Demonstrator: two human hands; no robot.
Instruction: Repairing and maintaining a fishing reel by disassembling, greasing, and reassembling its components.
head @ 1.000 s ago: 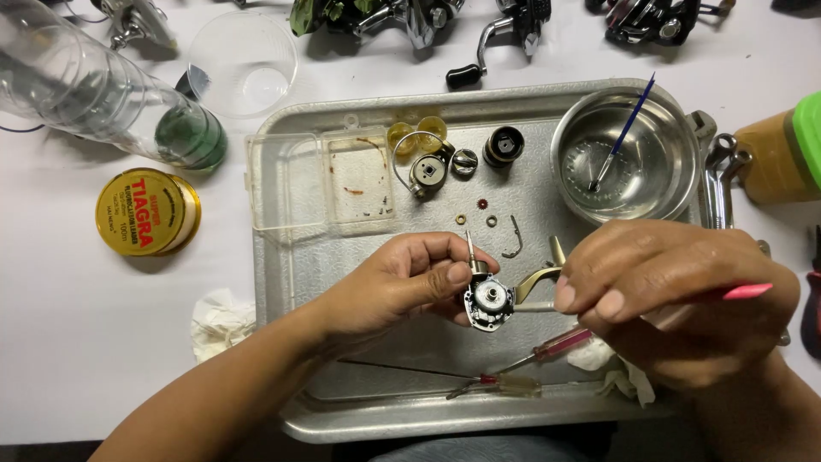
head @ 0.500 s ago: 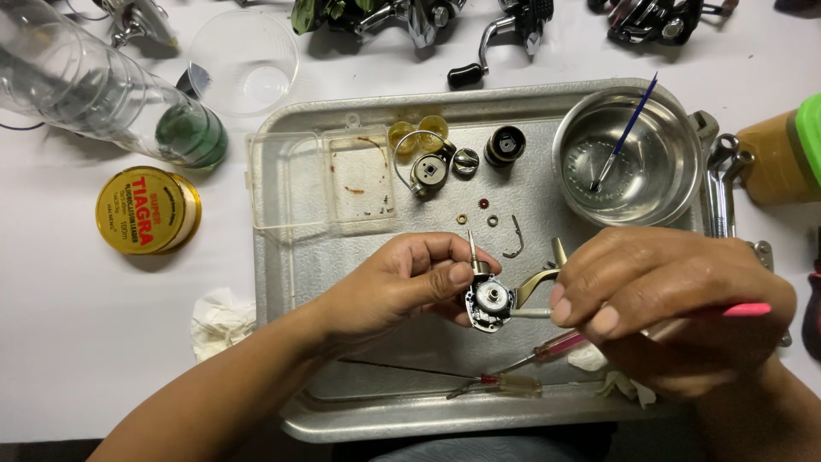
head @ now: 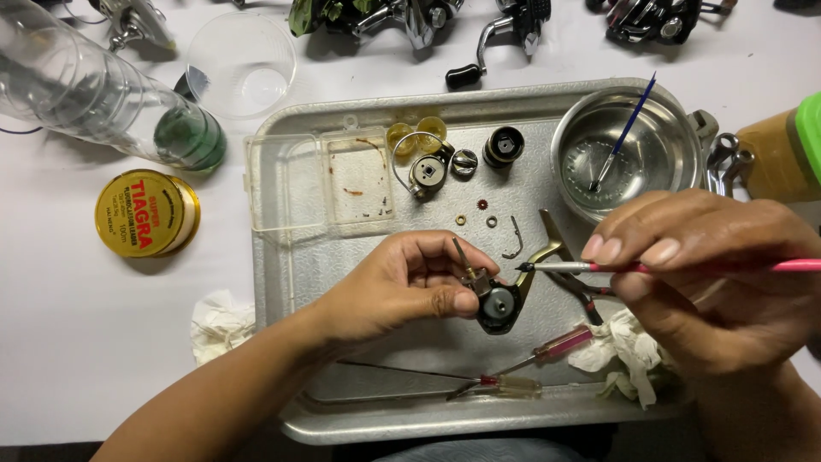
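My left hand (head: 402, 287) pinches a small dark fishing-reel body (head: 500, 306) over the metal tray (head: 282, 282), thumb and fingers closed on its left side. A thin shaft sticks up from the part. My right hand (head: 710, 274) holds a pink-handled fine brush (head: 599, 267) level, its dark tip touching or just beside the top of the reel part. Both hands hover low above the middle of the tray.
On the tray lie a clear plastic box (head: 321, 180), small reel parts and washers (head: 475, 162), a steel bowl (head: 676, 162) with a blue brush, two red screwdrivers (head: 530, 351), and tissue (head: 624, 355). A yellow tin (head: 145, 212), bottle (head: 94, 94) and several reels stand outside.
The view has shifted closer. My right hand has drawn back to the right, so the brush tip and the reel part now show between the hands. The left hand keeps its grip.
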